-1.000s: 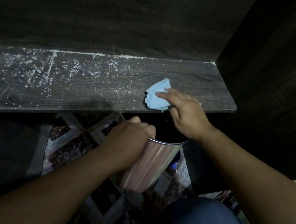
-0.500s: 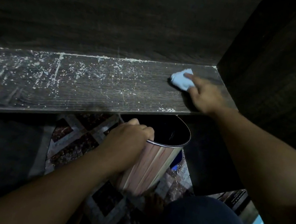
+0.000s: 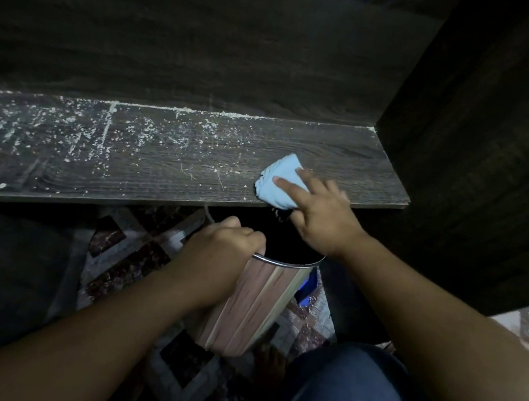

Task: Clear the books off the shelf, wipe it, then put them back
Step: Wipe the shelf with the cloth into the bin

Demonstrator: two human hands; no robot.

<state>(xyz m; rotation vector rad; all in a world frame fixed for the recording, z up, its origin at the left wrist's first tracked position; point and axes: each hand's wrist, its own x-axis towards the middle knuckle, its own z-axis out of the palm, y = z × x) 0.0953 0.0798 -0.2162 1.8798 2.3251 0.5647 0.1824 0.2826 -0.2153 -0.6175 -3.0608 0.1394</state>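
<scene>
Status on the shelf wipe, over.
Right hand presses cloth at shelf front edge, above bin. Left hand grips bin rim. White crumbs cover shelf's left and middle. Nothing blocking.

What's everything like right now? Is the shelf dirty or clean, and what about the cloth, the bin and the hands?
Shelf: dusty with white crumbs on the left and middle, cleaner at the right end.
Cloth: bunched up, pressed down at the shelf's front edge.
Bin: tilted, top open, rim just below the shelf edge.
Left hand: grips the bin's rim.
Right hand: straight fingers press the cloth.
</scene>
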